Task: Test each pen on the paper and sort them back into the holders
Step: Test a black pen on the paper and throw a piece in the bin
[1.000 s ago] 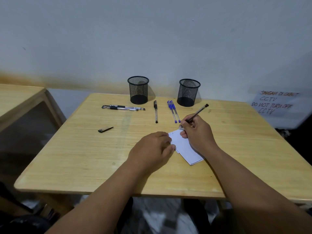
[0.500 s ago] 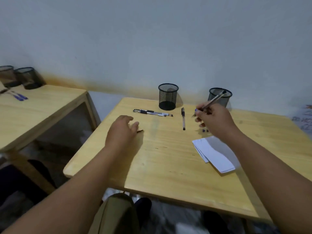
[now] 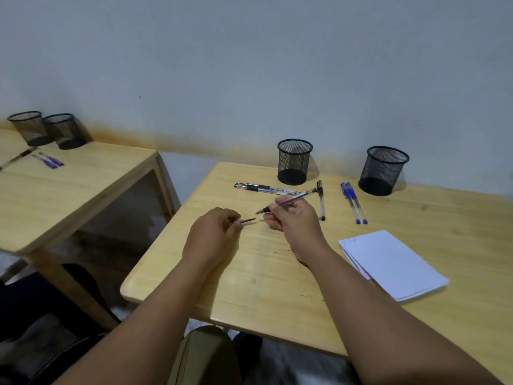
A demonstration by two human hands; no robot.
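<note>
Uncapped pen (image 3: 288,202) is pinched in the right hand (image 3: 295,220), tip pointed left, above the table (image 3: 277,273). A small dark cap (image 3: 247,221), slightly blurred, is pinched in the left hand (image 3: 212,237), just short of the tip. Five pens lie flat: two clear-black (image 3: 263,188) together, one black-capped (image 3: 321,200), two blue (image 3: 354,202) side by side. Two mesh holders stand behind, left holder (image 3: 294,162) and right holder (image 3: 383,170). One paper stack (image 3: 394,263) lies right.

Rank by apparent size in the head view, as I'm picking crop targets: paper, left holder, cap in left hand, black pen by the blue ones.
1. paper
2. left holder
3. black pen, long but thin
4. cap, smallest, partly hidden by the left hand
</note>
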